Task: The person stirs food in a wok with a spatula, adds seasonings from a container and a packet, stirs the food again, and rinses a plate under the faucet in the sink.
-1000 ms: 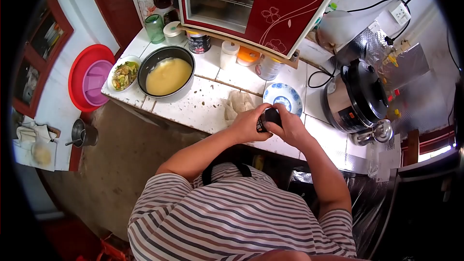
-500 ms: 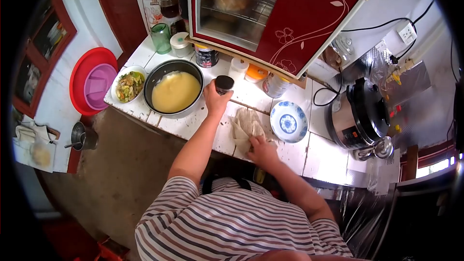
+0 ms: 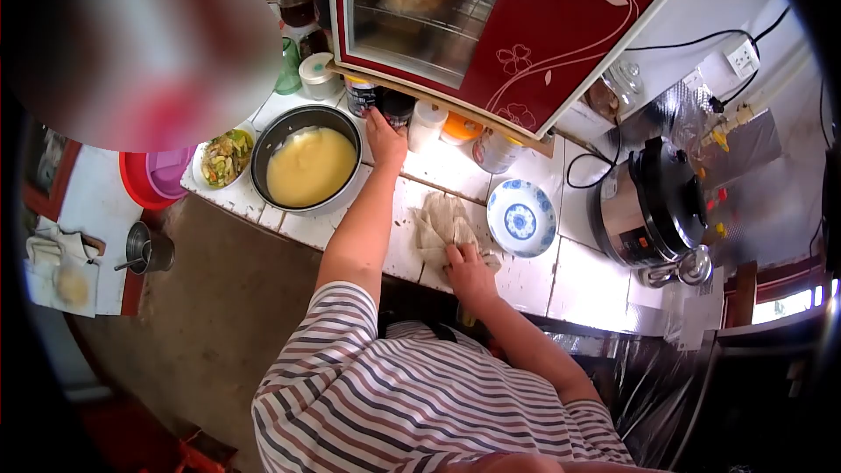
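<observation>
My left hand (image 3: 386, 141) reaches to the back of the tiled counter, its fingers around a black-lidded jar (image 3: 399, 105). That jar stands between a dark can with a yellow rim (image 3: 361, 95) and a white container (image 3: 427, 126). My right hand (image 3: 470, 273) grips the lower edge of a crumpled beige cloth (image 3: 443, 226), which lies on the tiles near the front edge. Right of the cloth is a blue-and-white dish (image 3: 522, 219). On the left, a dark round pan (image 3: 313, 158) contains a smooth pale-yellow mixture, with a bowl of vegetables (image 3: 226, 158) beside it.
A red glass-fronted cabinet (image 3: 561, 31) stands over the back of the counter. An electric pressure cooker (image 3: 653, 206) and trailing black cables are at the right. A lidded white jar (image 3: 321, 76) and green glass jar (image 3: 288, 68) stand behind the pan. A blurred patch covers the upper left.
My left hand has carried the black-lidded jar back from the middle of the counter to the row under the cabinet. The right hand stays on the cloth. A blurred patch has appeared upper left.
</observation>
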`<state>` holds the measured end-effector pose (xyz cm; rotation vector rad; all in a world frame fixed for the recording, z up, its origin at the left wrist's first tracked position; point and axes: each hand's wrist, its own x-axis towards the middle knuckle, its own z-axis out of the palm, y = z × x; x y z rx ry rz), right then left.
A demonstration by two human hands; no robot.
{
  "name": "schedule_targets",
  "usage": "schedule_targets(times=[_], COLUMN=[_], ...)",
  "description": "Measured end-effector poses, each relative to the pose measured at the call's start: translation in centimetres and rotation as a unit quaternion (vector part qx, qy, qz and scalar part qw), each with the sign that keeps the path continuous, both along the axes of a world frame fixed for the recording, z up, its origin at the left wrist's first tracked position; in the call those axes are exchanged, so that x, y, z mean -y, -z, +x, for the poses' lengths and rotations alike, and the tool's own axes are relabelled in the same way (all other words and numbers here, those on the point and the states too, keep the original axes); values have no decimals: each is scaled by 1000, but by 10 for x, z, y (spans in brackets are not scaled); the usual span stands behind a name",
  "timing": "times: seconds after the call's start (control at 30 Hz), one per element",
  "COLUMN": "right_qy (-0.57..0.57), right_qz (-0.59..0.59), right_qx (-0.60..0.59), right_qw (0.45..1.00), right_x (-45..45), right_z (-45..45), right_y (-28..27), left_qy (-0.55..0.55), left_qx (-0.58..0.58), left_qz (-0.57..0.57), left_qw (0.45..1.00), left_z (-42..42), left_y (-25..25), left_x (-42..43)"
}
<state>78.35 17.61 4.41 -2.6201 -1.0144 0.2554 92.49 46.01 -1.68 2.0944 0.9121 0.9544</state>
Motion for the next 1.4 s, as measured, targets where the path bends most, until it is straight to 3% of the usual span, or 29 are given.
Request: schedule_targets(times=[0.13, 0.23, 0.3, 0.33, 0.37, 0.4, 0.43, 0.5, 0.57, 0.6, 0.63, 0.7, 0.8, 0.83, 0.9, 0.97, 1.0, 1.03, 1.07, 1.1, 1.13, 1.23, 1.3, 1.37, 1.4], right_qy=[41, 104, 146, 175, 120, 165, 144, 197, 105, 116, 125, 124, 245, 293, 439, 652, 594, 793, 814, 786, 882, 868, 867, 872, 872], right_qz=[-23, -8, 9, -4, 14, -18, -50, 110, 77, 105, 124, 150, 245, 264, 293, -4, -157, -90, -182, -248, -174, -290, -155, 91, 261], right_qx=[6, -2, -39, -82, -98, -205, -172, -66, 91, 152, 212, 217, -28, -99, 24, -50, 65, -19, -126, -99, -88, -198, -348, -323, -316], right_qw=[999, 995, 989, 981, 988, 965, 973, 972, 987, 976, 961, 956, 938, 914, 849, 756, 786, 602, 537, 557, 429, 350, 322, 355, 267], right_x=[-6, -8, -15, -15, -8, -14, -12, -7, 5, 11, 20, 40, 82, 102, 171, 239, 282, 317, 350, 381, 407, 442, 463, 474, 459], right_z=[15, 24, 35, 42, 47, 50, 45, 11, -13, -24, -36, -52, -103, -121, -186, -254, -314, -357, -411, -483, -539, -672, -715, -746, -731], right_y=[8, 23, 26, 28, 37, 18, 20, 19, 40, 43, 45, 42, 11, 6, -21, -56, -59, -61, -71, -58, -50, -34, -24, -5, -26], left_qy=[35, 178, 317, 366, 408, 417, 426, 445, 541, 585, 589, 587, 594, 566, 564, 595, 609, 611, 617, 622, 617, 559, 453, 380, 388], left_qx=[16, 94, -29, -35, -49, -61, -60, -40, -55, -86, -161, -133, -126, -139, -173, -96, -66, -62, -64, -65, -32, -103, -136, -187, -149], left_qz=[-87, -101, -58, 49, 89, 159, 187, 278, 232, 213, 290, 380, 426, 455, 473, 436, 421, 424, 413, 401, 382, 446, 524, 502, 512], left_qw=[995, 974, 946, 929, 907, 893, 883, 850, 806, 778, 737, 703, 671, 673, 655, 669, 669, 665, 667, 669, 687, 691, 708, 754, 752], left_z=[-39, -111, -162, -176, -181, -176, -168, -157, -147, -143, -142, -141, -145, -148, -148, -145, -146, -144, -141, -137, -132, -122, -126, -153, -157], left_y=[-17, -34, -49, -52, -57, -48, -42, -61, -67, -48, -30, -10, -15, -16, -13, -2, -4, -1, 6, 14, 26, 18, 10, -22, -25], left_x=[33, 92, 129, 145, 156, 160, 161, 160, 160, 159, 157, 150, 154, 154, 152, 144, 145, 144, 139, 135, 131, 129, 132, 162, 167])
